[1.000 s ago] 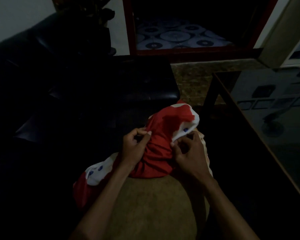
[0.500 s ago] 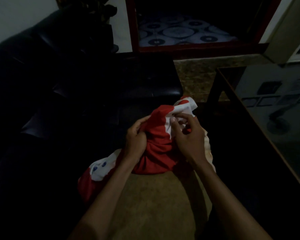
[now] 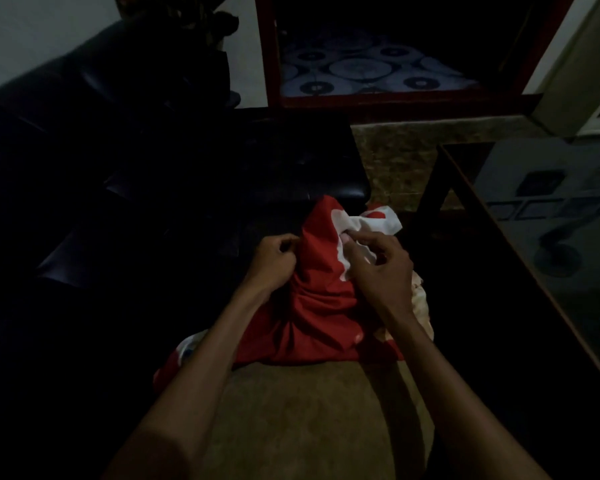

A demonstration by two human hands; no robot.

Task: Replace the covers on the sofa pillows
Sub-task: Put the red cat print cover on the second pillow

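The red and white cover (image 3: 323, 289) lies over the far end of the tan pillow (image 3: 302, 420), which rests on my lap in the low middle of the view. The pillow's long axis goes from me away toward the sofa edge, and the cover is bunched on the far part, with the near tan part still bare. A white corner of the cover (image 3: 378, 221) points up and to the right, toward the desk.

My left hand (image 3: 276, 259) grips the left edge of the cover, the fingers curled tight into the red cloth. My right hand (image 3: 381, 263) pinches the white border of the cover near its top, thumb and forefinger closed on the cloth, the other fingers loosely bent.

On the left of the cover there is the dark sofa seat (image 3: 174, 209), wide and low, so that side has free room. On the right the dark desk (image 3: 499, 244) with a glass top stands near; its long edge runs diagonally beside my right forearm, and the gap between the pillow and this edge is narrow. Beyond the sofa cushion I see a strip of tiled floor (image 3: 392, 161) and a patterned rug (image 3: 364, 72) behind a red frame.
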